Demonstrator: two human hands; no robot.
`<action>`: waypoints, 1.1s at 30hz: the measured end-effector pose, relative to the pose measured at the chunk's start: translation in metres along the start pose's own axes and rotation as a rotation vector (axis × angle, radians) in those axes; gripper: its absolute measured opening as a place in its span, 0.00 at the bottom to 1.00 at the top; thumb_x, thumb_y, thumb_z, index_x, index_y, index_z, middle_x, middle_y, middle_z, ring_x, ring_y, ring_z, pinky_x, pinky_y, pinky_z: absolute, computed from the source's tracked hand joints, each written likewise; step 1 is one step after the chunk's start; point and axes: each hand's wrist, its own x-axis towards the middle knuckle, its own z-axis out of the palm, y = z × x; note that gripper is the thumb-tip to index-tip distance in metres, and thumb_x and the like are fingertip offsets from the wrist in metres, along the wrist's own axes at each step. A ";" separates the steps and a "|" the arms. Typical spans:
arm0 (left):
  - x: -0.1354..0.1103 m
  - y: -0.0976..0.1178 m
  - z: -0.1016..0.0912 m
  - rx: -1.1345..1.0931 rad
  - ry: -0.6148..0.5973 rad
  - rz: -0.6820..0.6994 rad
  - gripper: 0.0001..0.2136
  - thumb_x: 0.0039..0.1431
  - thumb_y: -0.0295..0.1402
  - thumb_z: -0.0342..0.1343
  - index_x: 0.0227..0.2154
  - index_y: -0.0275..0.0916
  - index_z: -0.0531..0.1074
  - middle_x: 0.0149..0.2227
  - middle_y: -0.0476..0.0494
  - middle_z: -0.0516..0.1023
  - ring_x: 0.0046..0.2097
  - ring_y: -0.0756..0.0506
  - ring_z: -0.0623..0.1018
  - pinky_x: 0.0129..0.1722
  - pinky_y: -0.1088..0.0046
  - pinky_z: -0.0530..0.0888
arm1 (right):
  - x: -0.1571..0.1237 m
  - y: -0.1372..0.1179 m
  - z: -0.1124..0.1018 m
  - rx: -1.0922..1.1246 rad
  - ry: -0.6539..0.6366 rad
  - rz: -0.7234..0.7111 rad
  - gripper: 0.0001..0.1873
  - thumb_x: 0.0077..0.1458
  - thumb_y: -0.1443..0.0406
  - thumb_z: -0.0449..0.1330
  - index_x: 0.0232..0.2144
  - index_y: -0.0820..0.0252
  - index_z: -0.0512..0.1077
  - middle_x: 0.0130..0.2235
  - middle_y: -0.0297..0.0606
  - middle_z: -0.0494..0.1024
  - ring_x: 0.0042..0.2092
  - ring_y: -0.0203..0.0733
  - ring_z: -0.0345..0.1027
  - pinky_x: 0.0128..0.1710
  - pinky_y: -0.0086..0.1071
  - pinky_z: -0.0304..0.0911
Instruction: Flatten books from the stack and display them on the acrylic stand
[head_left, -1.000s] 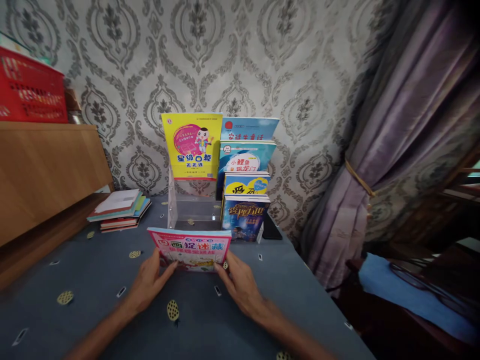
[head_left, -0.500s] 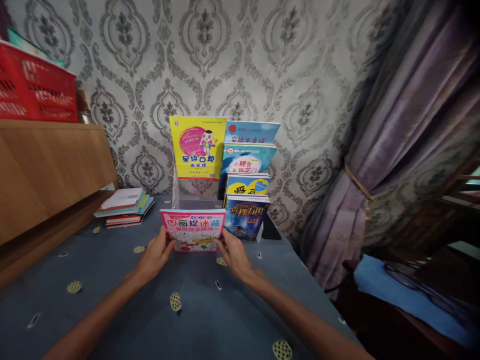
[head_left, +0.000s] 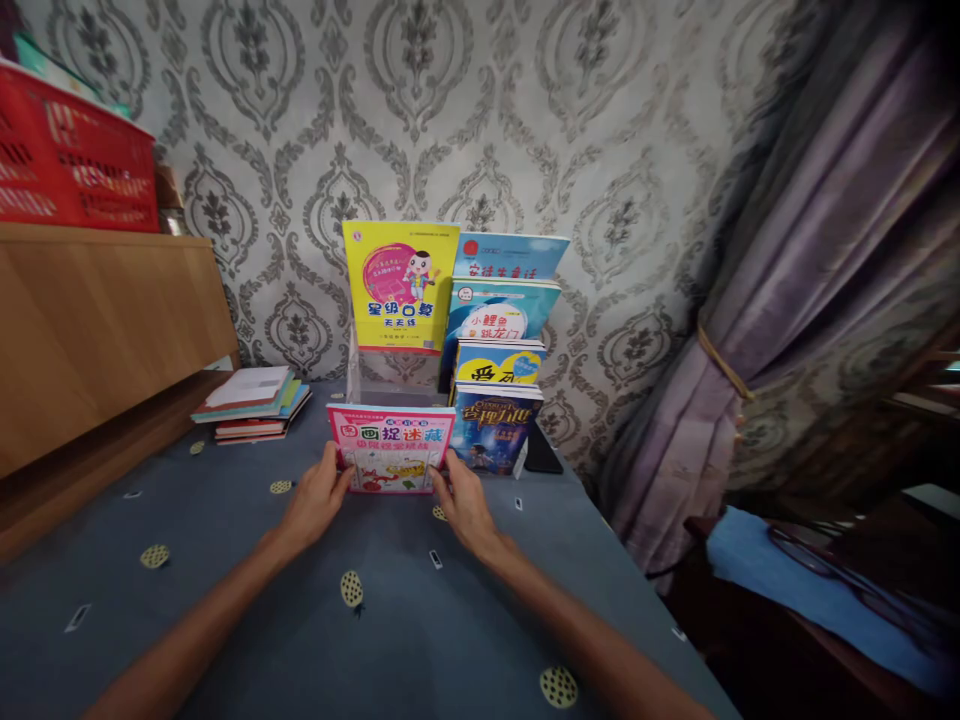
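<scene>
A pink picture book (head_left: 394, 450) stands upright at the front of a clear tiered book rack (head_left: 397, 390). My left hand (head_left: 319, 495) grips its left edge, thumb on the cover. On its right edge, my right hand (head_left: 461, 497) is closed in the same way. Behind and above it, a yellow workbook (head_left: 403, 285) rests in the rack's back tier. To the right, the rack holds a dark blue book (head_left: 491, 430), a yellow and blue book (head_left: 499, 365), a teal book (head_left: 506, 310) and a light blue book (head_left: 514, 257), stepped one behind another.
A stack of books (head_left: 251, 400) lies on the blue tablecloth (head_left: 277, 620) at left, by a wooden cabinet (head_left: 105, 310) bearing a red basket (head_left: 75, 160). A black phone-like slab (head_left: 541, 452) lies right of the rack. At right hang a curtain (head_left: 675, 430) and glasses (head_left: 802, 550) on blue cloth.
The view has shifted slightly, so the scene sits a little higher in the frame. Both hands keep their hold on the pink picture book, which stays at the rack's front.
</scene>
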 end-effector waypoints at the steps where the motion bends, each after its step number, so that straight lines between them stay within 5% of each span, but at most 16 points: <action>1: 0.000 0.001 0.000 -0.001 -0.007 0.001 0.09 0.64 0.42 0.46 0.40 0.44 0.58 0.34 0.45 0.77 0.36 0.40 0.79 0.36 0.64 0.73 | 0.000 0.000 0.001 -0.001 0.005 0.004 0.07 0.65 0.62 0.50 0.39 0.57 0.67 0.36 0.41 0.78 0.36 0.43 0.71 0.37 0.33 0.65; 25: -0.010 0.004 0.016 -0.065 0.043 -0.056 0.12 0.64 0.47 0.44 0.37 0.44 0.59 0.38 0.41 0.78 0.40 0.38 0.80 0.39 0.62 0.75 | -0.014 -0.002 0.018 0.084 0.141 0.034 0.11 0.67 0.62 0.48 0.45 0.58 0.68 0.40 0.42 0.76 0.41 0.45 0.70 0.44 0.36 0.66; 33: 0.016 -0.001 0.020 0.017 0.087 -0.014 0.13 0.64 0.45 0.42 0.42 0.42 0.59 0.39 0.37 0.79 0.38 0.37 0.79 0.37 0.61 0.74 | 0.019 0.010 0.021 0.088 0.177 0.018 0.10 0.65 0.62 0.49 0.43 0.58 0.68 0.37 0.42 0.76 0.38 0.46 0.70 0.41 0.37 0.65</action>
